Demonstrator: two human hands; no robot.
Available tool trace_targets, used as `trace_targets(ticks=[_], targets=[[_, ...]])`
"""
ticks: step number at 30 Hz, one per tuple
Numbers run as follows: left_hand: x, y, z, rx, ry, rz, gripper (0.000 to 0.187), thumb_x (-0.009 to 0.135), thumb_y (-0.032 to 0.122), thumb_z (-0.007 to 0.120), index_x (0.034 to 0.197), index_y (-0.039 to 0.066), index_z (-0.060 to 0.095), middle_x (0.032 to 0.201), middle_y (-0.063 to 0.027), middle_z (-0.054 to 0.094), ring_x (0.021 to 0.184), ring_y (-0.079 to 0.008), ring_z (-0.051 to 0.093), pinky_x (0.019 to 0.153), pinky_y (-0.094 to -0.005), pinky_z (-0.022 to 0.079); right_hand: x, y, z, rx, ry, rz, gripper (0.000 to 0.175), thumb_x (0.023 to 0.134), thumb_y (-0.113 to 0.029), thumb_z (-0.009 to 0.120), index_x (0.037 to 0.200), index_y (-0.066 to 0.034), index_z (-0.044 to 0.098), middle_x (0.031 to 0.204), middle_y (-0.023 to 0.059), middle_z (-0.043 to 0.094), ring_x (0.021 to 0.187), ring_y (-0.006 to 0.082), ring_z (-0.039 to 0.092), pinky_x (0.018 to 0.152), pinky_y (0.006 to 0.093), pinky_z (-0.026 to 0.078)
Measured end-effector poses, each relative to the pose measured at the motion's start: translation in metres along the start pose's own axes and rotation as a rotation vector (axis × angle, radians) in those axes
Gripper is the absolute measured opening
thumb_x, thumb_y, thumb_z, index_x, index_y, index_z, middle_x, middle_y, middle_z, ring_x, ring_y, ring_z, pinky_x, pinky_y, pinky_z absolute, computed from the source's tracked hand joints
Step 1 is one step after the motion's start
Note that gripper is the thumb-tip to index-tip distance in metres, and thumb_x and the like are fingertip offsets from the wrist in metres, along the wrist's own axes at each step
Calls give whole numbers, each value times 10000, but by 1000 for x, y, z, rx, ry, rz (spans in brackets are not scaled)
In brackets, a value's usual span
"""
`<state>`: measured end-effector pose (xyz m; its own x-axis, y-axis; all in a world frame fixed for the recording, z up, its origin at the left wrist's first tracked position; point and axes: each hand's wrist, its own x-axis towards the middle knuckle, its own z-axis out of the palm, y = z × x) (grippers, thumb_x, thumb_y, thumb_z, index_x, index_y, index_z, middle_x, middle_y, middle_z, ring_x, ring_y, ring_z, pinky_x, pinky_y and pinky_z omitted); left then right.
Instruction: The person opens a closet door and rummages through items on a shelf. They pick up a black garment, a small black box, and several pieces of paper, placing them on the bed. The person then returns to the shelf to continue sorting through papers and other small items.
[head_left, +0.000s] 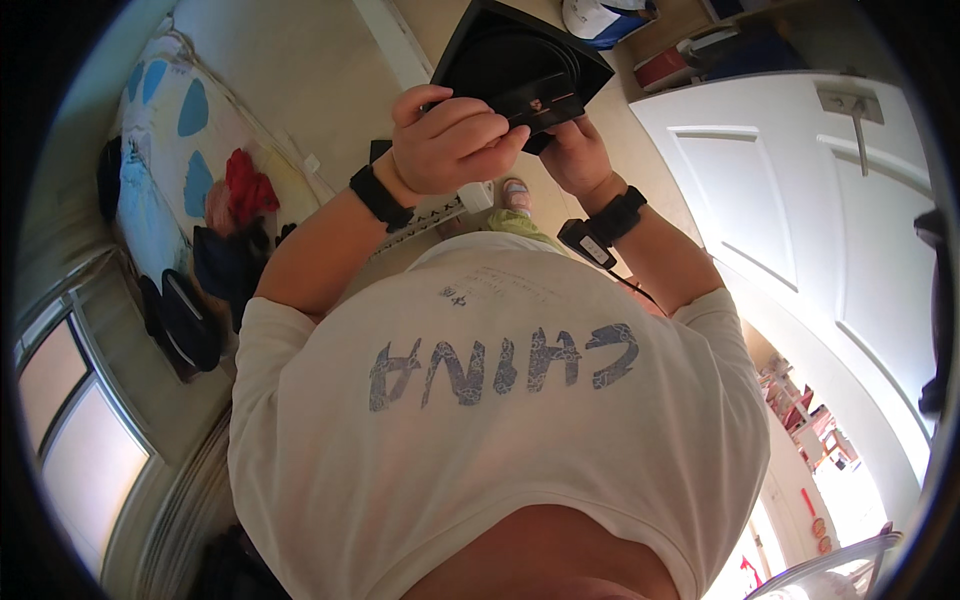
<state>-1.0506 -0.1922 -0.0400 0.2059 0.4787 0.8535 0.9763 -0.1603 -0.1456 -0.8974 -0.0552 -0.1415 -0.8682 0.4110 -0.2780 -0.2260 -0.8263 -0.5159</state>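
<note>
Both hands are raised in front of the chest around an open black box (595, 64). A dark, coiled band-like thing (517, 43) shows inside it. Across the box's near side lies a small black piece (551, 101) with an emblem and a thin red line. My left hand (459, 142) is curled at the box's left side, its fingertips gripping the small piece's near left corner. My right hand (579, 154) holds the box from below at its near right side; some of its fingers are hidden. Black straps circle both wrists, and a small black device hangs at the right one.
A white panelled door (757, 202) with a metal handle is on the right. Shelves with a red box (664, 73) are at the top right. Clothes and hats (225, 255) hang along the left wall, above a window (90, 442). A sandalled foot (517, 196) shows below the hands.
</note>
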Motion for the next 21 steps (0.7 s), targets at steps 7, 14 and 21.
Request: trace_targets(ticks=[7,14,21], targets=[[-18,-14,-10,77,-57,-67,116,760,219,743,826,291,680,848,119,584,846,-81,592,926,-329,375,21,25,-8,-1363,-250,-828,384,768,143,627,1081,-77,604,1279,149,524,1160,321,566,932,349,500],[-48,-27,-16,138,-347,-391,95,775,241,747,796,191,669,831,71,624,856,-141,597,880,-362,382,30,32,1,-977,-78,-244,317,901,-57,533,1216,-43,500,1267,151,527,1157,305,562,930,417,527],[-118,-33,-33,126,-361,-746,95,807,224,718,867,159,682,879,14,660,881,-214,625,868,-392,407,35,49,-4,-747,65,-57,277,954,-142,523,1199,-16,496,1225,152,553,1074,310,599,840,463,564]])
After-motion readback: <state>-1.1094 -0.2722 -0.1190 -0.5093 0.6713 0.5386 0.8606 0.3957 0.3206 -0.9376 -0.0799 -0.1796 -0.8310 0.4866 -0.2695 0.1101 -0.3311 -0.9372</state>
